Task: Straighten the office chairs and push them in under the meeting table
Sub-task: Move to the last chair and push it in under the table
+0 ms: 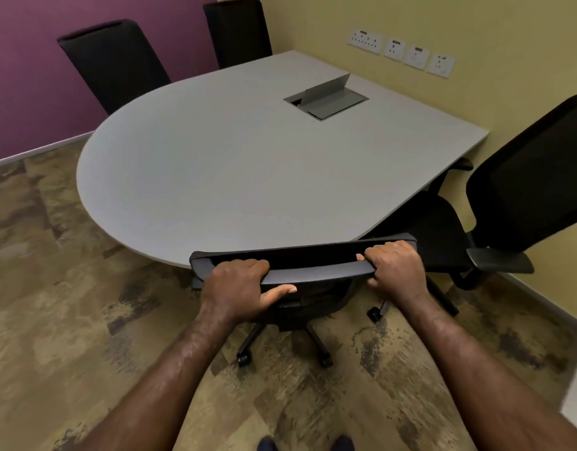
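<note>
A black office chair (313, 265) stands right in front of me at the near edge of the grey meeting table (215, 164), its seat hidden under the tabletop. My left hand (238, 288) grips the top of its backrest on the left, thumb underneath. My right hand (394, 268) grips the same top edge on the right. Its wheeled base (280, 346) shows on the carpet below. Another black chair (508, 196) stands at the table's right side, turned at an angle and partly pulled out. Two more chairs (114, 63) (238, 30) sit tucked in at the far side.
An open cable hatch (326, 99) is set in the tabletop. Wall sockets (401, 52) line the yellow wall on the right. A purple wall stands behind the far chairs. Patterned brown carpet (53, 288) spreads left of the table. My shoe tips (306, 444) show at the bottom.
</note>
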Demonstrator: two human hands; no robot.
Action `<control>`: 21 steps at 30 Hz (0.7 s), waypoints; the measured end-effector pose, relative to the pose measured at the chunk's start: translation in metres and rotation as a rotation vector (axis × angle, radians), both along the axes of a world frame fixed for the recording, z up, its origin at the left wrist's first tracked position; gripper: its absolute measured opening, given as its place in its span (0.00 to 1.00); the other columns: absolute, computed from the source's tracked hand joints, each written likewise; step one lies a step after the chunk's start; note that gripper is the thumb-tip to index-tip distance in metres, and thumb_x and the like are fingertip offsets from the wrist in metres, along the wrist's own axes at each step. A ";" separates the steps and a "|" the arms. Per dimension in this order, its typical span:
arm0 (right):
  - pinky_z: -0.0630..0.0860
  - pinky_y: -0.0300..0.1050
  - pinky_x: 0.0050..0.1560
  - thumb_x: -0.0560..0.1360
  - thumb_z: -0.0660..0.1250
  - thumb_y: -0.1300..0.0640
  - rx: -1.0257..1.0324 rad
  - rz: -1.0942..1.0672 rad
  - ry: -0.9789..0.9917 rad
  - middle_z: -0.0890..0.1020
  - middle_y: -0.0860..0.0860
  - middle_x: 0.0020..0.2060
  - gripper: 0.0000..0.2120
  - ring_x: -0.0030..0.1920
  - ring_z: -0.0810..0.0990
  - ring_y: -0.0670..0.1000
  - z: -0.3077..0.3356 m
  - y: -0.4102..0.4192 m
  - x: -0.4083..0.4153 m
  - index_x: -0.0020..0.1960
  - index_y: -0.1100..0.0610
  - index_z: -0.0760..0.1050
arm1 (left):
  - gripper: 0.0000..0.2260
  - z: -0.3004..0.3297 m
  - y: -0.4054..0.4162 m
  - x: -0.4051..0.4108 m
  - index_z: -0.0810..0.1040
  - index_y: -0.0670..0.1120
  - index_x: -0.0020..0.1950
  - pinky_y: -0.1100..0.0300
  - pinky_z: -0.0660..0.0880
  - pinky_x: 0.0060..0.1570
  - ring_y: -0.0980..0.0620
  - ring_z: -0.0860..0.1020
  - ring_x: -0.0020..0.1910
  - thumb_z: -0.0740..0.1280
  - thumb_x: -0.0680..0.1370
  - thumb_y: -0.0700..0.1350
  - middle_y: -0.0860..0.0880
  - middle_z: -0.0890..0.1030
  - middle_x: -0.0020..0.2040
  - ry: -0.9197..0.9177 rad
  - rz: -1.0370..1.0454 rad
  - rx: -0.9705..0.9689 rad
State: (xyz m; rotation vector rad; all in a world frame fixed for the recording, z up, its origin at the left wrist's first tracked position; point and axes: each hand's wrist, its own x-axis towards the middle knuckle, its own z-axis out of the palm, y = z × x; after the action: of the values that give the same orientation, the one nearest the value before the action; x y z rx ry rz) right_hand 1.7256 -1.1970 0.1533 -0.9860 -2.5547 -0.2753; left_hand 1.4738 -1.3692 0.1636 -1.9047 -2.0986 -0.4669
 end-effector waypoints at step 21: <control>0.70 0.47 0.37 0.73 0.67 0.55 0.057 0.185 0.075 0.76 0.51 0.27 0.11 0.29 0.75 0.56 -0.004 0.103 0.000 0.32 0.53 0.73 | 0.27 -0.004 0.060 0.028 0.74 0.48 0.39 0.60 0.61 0.27 0.48 0.73 0.28 0.53 0.76 0.71 0.51 0.74 0.30 0.057 0.130 0.005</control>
State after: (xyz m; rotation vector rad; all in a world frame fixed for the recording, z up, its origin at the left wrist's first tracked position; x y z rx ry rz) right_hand 1.7260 -1.0939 0.1497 -0.7202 -2.5327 -0.2518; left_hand 1.5015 -1.3095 0.1593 -1.7445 -2.1655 -0.3846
